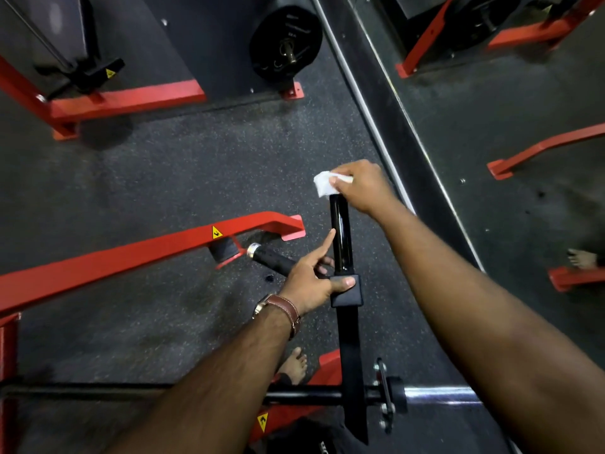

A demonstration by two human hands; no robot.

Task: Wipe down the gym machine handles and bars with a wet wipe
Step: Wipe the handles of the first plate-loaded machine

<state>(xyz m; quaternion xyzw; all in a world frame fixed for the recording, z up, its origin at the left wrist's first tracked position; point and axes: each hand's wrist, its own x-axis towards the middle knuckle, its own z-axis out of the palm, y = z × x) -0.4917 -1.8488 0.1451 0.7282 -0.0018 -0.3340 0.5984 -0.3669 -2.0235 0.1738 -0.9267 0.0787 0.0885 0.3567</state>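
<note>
Both forearms reach fwd from the bottom edge, w/ a black crossbar (294,394) of the red-framed machine running left-right under them. Left hand (314,283) w/ a brown leather watch strap steadies the glossy black upright handle (340,237): thumb pressed on the matte black collar (347,290) at its base, index finger straight along the tube. Handle's long axis runs away from the camera. Farther out, right hand (363,185) pinches a crumpled white wet wipe (324,186) over the handle's far tip, grip closed on it. Wipe sits at the far end, so the shaft btwn the two hands is probably next: pull toward the left hand. Beyond: speckled dark rubber floor (196,165).
</note>
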